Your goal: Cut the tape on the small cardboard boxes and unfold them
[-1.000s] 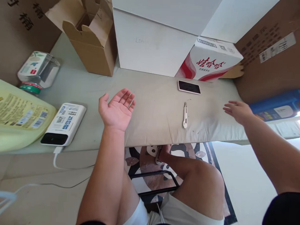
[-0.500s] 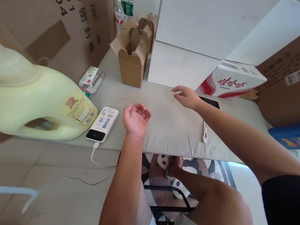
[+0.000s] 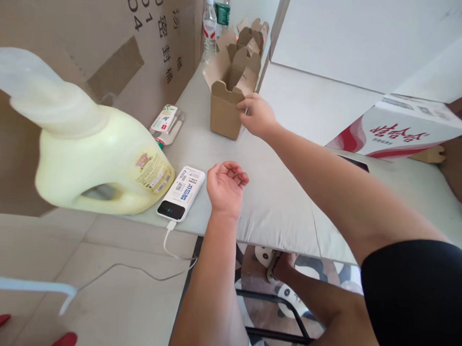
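My right hand [image 3: 257, 114] is at the right front edge of a small open-topped brown cardboard box [image 3: 224, 114]. Its thumb and index finger are apart and bent at the box's edge; whether they press on it I cannot tell. My left hand [image 3: 226, 189] rests palm up near the table's front, fingers loosely curled and holding nothing. To its left lies a white power bank [image 3: 182, 191] with a dark display and a white cable [image 3: 168, 239] plugged in. Behind the cardboard box, more open brown boxes [image 3: 256, 34] stand in a row.
A large pale yellow jug [image 3: 97, 157] stands at the left, beside a clear container lying down [image 3: 168, 124]. Two bottles [image 3: 209, 26] are at the back. White boxes [image 3: 306, 102] and a red-and-white carton [image 3: 393, 129] line the back right, with a dark phone-like slab [image 3: 356, 163] before them.
My right hand has moved left and away from me, from above the table to the brown box's edge. My left hand stays palm up. The view has turned left.
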Motion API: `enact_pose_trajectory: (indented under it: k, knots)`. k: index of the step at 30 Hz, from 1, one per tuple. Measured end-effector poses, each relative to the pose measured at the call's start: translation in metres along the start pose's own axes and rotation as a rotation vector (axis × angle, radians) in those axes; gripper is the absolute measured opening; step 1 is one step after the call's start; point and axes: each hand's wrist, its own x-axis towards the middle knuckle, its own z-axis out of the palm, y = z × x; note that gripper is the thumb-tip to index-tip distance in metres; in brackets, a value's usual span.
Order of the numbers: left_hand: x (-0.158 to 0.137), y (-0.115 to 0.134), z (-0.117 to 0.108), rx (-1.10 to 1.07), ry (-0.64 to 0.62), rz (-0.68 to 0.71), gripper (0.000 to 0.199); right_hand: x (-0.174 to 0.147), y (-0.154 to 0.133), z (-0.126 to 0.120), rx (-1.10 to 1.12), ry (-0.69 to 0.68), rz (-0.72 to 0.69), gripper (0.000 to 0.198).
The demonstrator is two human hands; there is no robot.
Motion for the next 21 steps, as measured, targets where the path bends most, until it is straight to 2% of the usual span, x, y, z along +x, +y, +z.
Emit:
enact_pose_trajectory:
  k: [2, 5, 8, 10, 11, 13, 15, 18, 21]
  knots:
    - [0.000, 0.000, -0.001, 0.009, 0.064, 0.082, 0.030, -0.027, 0.006, -0.012, 0.062, 0.092, -0.010, 0.021]
    - [0.001, -0.001, -0.003, 0.015, 0.226, 0.248, 0.024, -0.094, 0.012, -0.043, 0.148, 0.277, 0.000, 0.008]
    - [0.004, -0.001, -0.005, 0.036, 0.344, 0.402, 0.018, -0.181, 0.016, -0.081, 0.324, 0.460, 0.012, 0.026]
    - [0.005, -0.003, -0.005, 0.086, 0.344, 0.469, 0.017, -0.239, 0.017, -0.104, 0.362, 0.533, -0.074, 0.034]
    - [0.006, -0.004, -0.005, 0.119, 0.319, 0.487, 0.019, -0.266, 0.017, -0.114, 0.299, 0.565, -0.110, 0.025]
    - [0.006, -0.010, -0.002, 0.192, 0.225, 0.492, 0.024, -0.309, 0.015, -0.128, 0.188, 0.498, -0.107, 0.010]
    - [0.005, -0.019, 0.001, 0.258, 0.081, 0.464, 0.030, -0.339, 0.015, -0.134, 0.196, 0.508, -0.050, 0.015]
    - [0.004, -0.036, 0.004, 0.327, -0.149, 0.404, 0.040, -0.360, 0.018, -0.132, 0.324, 0.607, 0.064, 0.019]
    - [0.000, -0.050, 0.006, 0.425, -0.282, 0.429, 0.048, -0.366, 0.028, -0.125, 0.435, 0.689, 0.135, 0.020]
